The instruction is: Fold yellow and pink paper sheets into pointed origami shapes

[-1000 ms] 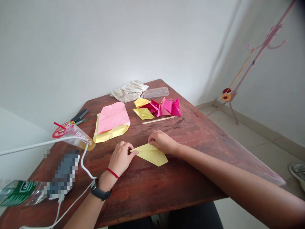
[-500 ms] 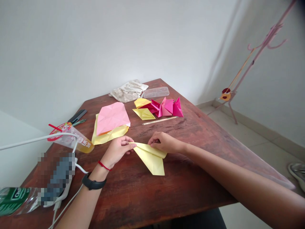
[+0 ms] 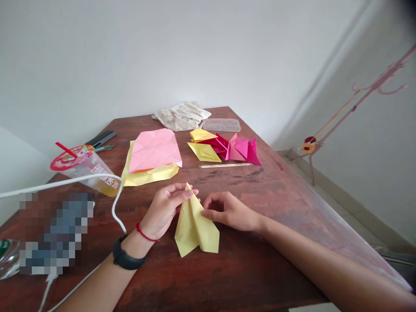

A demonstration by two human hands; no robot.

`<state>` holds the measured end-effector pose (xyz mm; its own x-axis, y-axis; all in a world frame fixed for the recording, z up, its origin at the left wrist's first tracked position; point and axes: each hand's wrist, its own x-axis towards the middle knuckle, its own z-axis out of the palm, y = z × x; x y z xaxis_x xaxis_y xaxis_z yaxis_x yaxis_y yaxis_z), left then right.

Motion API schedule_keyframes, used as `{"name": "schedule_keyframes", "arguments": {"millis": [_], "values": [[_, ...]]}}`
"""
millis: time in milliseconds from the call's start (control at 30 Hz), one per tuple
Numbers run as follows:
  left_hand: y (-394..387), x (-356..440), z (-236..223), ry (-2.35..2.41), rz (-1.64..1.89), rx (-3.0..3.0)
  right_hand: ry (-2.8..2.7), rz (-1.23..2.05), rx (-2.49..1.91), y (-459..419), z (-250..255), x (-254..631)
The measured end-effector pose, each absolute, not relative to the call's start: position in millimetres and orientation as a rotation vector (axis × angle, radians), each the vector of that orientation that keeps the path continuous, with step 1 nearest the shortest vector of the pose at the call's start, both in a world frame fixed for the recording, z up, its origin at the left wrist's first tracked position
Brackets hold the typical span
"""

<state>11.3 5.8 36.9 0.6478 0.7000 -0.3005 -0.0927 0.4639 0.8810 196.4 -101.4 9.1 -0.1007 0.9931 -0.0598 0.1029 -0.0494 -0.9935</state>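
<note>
A folded yellow paper dart shape (image 3: 195,227) lies on the wooden table (image 3: 247,268) in front of me, its point aimed away from me. My left hand (image 3: 164,206) grips the paper near that point. My right hand (image 3: 227,211) rests just to the right, its thumb tip against the paper's right edge and its fingers curled. Farther off lie a pink creased sheet (image 3: 155,150) on a yellow sheet (image 3: 149,177), plus folded magenta paper pieces (image 3: 238,148) and folded yellow pieces (image 3: 199,151).
A plastic cup (image 3: 87,169) with a red straw lies on its side at left, crossed by a white cord (image 3: 117,203). A blurred object (image 3: 55,234) sits nearby. A wooden ruler (image 3: 224,165), clear plastic box (image 3: 222,125) and crumpled cloth (image 3: 180,117) lie beyond. The table ends at right.
The yellow paper has swung round so its point aims away from me, and my left hand now grips near that point. My view has shifted slightly, moving the table scene right.
</note>
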Motion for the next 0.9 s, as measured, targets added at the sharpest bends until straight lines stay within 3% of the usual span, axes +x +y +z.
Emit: {"name": "schedule_keyframes", "arguments": {"millis": [567, 900], "values": [[6.9, 6.7, 33.8, 0.576, 0.519, 1.030, -1.204, 1.344, -1.334, -104.1, 11.2, 193.2], [3.2, 8.3, 35.4, 0.633, 0.584, 0.923, -1.188, 1.220, -1.405, -104.8, 9.6, 190.5]]}}
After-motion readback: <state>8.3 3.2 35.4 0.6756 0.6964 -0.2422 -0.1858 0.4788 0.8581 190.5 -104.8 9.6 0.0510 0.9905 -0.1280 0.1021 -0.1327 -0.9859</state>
